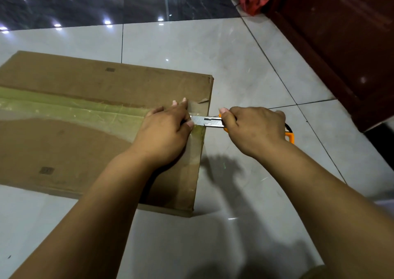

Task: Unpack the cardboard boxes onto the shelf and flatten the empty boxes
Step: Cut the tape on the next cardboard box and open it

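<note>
A flat brown corrugated cardboard box [85, 129] lies closed on the glossy pale tiled floor [245, 69], its centre seam sealed with a band of shiny yellowish clear tape [85, 110]; the left hand [164, 133] presses down near the box's right edge, fingers extended on the tape; the right hand [253, 127] grips an orange-handled utility knife [215, 121], its segmented steel blade at the seam's end; a dark red-brown wooden panel [341, 44] stands at right.

Both bare forearms reach forward from the lower edge of the view, the left hand [165, 133] lying palm-down with fingers spread flat near the right edge of the cardboard box [85, 142], the right hand [253, 127] just beyond that edge, fingers curled round an orange utility knife [215, 122].
</note>
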Demonstrator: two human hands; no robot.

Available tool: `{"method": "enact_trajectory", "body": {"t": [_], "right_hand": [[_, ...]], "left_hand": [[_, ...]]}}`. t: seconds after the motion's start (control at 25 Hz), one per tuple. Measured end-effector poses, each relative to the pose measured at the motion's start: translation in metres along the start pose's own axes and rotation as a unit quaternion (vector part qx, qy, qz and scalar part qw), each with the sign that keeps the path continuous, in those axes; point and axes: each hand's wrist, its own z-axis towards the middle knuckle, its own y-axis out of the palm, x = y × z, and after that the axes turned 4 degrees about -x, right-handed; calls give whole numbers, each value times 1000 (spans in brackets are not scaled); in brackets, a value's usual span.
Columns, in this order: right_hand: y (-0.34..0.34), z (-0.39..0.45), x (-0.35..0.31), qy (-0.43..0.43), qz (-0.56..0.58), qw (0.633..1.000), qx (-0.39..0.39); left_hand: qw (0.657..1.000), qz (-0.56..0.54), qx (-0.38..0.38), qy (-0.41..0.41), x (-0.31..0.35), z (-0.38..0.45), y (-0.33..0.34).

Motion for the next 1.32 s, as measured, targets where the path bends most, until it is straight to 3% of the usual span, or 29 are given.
{"method": "enact_trajectory", "body": {"t": [0.32,0.64,0.88,1.32], "right_hand": [[-4,2,11,-30,-14,999,-1],[1,-6,7,15,62,996,-55],[0,-12,8,20,58,995,-73],[-1,-20,4,-2,16,999,-31]], "left_hand": [[1000,-24,-4,2,-3,1,-2],[999,-36,2,12,-4,4,-1],[1000,-23,-1,14,-8,5,2],[998,-56,-12,7,-7,3,-2]]}}
